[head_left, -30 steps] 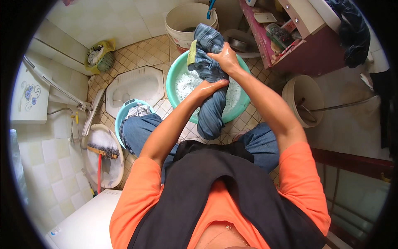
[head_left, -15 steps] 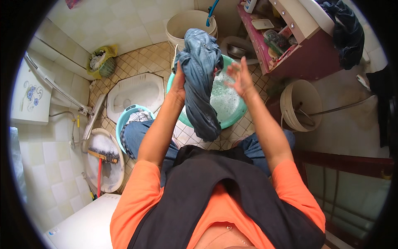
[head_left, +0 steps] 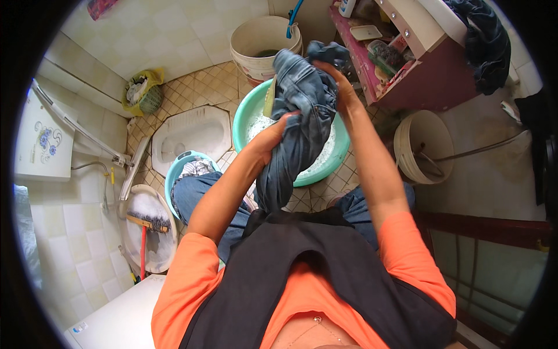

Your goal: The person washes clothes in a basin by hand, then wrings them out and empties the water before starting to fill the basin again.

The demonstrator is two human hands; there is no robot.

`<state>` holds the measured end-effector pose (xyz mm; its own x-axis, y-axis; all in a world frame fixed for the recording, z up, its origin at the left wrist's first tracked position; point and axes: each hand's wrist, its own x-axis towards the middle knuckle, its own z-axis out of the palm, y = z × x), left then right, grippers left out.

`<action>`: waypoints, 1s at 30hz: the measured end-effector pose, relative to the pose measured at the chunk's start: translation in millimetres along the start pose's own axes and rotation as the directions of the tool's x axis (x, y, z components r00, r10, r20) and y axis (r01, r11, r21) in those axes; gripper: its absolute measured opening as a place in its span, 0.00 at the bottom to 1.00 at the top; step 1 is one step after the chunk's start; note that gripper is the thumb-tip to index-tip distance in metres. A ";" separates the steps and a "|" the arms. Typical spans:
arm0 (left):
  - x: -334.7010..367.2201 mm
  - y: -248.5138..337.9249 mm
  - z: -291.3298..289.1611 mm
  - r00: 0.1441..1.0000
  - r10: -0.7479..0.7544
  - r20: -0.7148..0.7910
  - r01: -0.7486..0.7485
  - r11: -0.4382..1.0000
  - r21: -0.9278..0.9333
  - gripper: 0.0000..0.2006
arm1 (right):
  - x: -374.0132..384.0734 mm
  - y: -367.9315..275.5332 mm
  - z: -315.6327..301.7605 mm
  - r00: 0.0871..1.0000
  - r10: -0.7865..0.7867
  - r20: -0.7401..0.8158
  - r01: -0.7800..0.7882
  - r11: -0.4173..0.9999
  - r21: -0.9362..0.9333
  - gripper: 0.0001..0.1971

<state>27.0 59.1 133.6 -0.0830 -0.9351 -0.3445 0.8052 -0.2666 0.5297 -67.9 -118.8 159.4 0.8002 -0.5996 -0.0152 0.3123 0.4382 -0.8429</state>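
Denim (head_left: 302, 104) bunches between left grip (head_left: 273, 138) and right grip (head_left: 341, 86) — ends past both.

Far side: a pale cream wall of large smooth tiles (head_left: 180, 29) rose behind everything and met the floor in a straight edge.
Underfoot: a floor of small beige square tiles with dark grout (head_left: 215, 81) spread diagonally around a white ceramic squat toilet (head_left: 192, 136) set into it.
Left side: a wall checkered in white and pale-green tiles (head_left: 81, 250) carried a white box with blue painted flowers (head_left: 43, 139), a silver metal rail (head_left: 75, 119) just beside it.
Upper right: a glossy maroon cabinet (head_left: 418, 84) with cream drawer fronts (head_left: 410, 14) stood open-shelved.
Lower right: a dark red frame (head_left: 482, 228) bordered greyish-green panels (head_left: 444, 262).
Brightness: stronger at left, dimmer at right.
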 end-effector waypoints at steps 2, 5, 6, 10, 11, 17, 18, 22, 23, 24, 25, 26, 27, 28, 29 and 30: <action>-1.9 3.2 8.4 0.984 -0.065 -0.164 0.105 0.964 0.245 0.28 | 5.2 -14.0 13.4 0.996 0.081 -0.036 -0.088 0.938 -0.334 0.14; -3.1 2.5 31.2 0.974 -0.042 -0.223 0.143 0.876 0.461 0.28 | 28.1 -6.5 10.7 0.988 0.002 0.157 0.093 0.798 -0.595 0.13; 0.2 -0.3 33.2 0.976 -0.023 -0.218 0.132 0.856 0.500 0.28 | 37.5 0.2 4.6 0.992 0.042 0.116 0.061 0.652 -0.756 0.12; 8.3 -13.2 11.7 0.973 0.074 -0.217 0.049 0.857 0.512 0.25 | 40.4 19.0 28.3 0.994 0.110 -0.001 -0.001 0.005 -1.000 0.18; 8.9 -16.7 8.3 0.967 0.074 -0.243 0.063 0.857 0.512 0.25 | 39.8 23.7 26.5 0.998 0.063 -0.027 -0.028 0.007 -1.000 0.19; -23.0 11.2 6.0 0.966 -0.173 -0.191 0.219 0.942 0.254 0.26 | 18.4 29.1 33.7 0.969 -0.050 -0.242 -0.232 0.151 -0.961 0.26; -25.1 9.1 3.7 0.966 -0.180 -0.186 0.223 0.944 0.242 0.26 | 18.7 29.7 36.5 0.963 -0.014 -0.270 -0.263 0.175 -0.949 0.28; -38.5 1.9 -10.1 0.980 -0.010 -0.201 0.045 0.984 0.170 0.24 | 20.3 22.7 50.0 0.968 0.181 0.172 -0.044 0.801 -0.596 0.27; -47.0 5.8 -18.5 0.997 0.022 -0.070 -0.018 0.999 0.046 0.25 | 4.6 3.3 65.1 0.934 0.225 0.278 -0.115 0.925 -0.361 0.27; -47.6 9.0 -19.8 0.994 0.062 0.087 -0.055 0.995 -0.079 0.25 | -10.3 -4.3 42.9 0.916 0.193 0.352 -0.218 0.975 0.032 0.31; -46.0 12.5 -18.6 0.965 0.121 0.233 -0.073 0.976 -0.203 0.26 | -15.7 -7.2 31.9 0.937 0.155 0.312 -0.245 0.931 0.272 0.39; -43.6 14.6 -17.8 0.951 0.147 0.274 -0.089 0.973 -0.213 0.28 | -18.7 6.1 26.5 0.972 0.102 0.210 -0.171 0.923 0.345 0.41; -40.4 16.8 -16.5 0.934 0.172 0.314 -0.104 0.969 -0.223 0.31 | -22.0 21.8 22.7 0.993 0.051 0.104 -0.090 0.908 0.408 0.42; -37.1 18.0 -15.9 0.916 0.193 0.352 -0.113 0.966 -0.234 0.34 | -25.5 35.9 25.6 0.980 0.070 0.186 -0.145 0.891 0.430 0.45; -35.3 20.5 -9.9 0.894 0.216 0.392 -0.125 0.962 -0.243 0.37 | -29.9 44.2 39.0 0.988 0.052 0.145 -0.105 0.919 0.380 0.46; -35.1 18.1 -0.6 0.943 0.213 0.256 -0.151 0.959 -0.240 0.25 | -21.2 57.3 37.4 0.936 -0.066 0.346 -0.192 0.728 0.658 0.43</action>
<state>44.8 87.2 154.8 -0.0571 -0.9983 -0.0131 0.9257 -0.0578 0.3737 -47.8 -55.9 131.6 0.9053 -0.3586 0.2276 0.4110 0.8748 -0.2565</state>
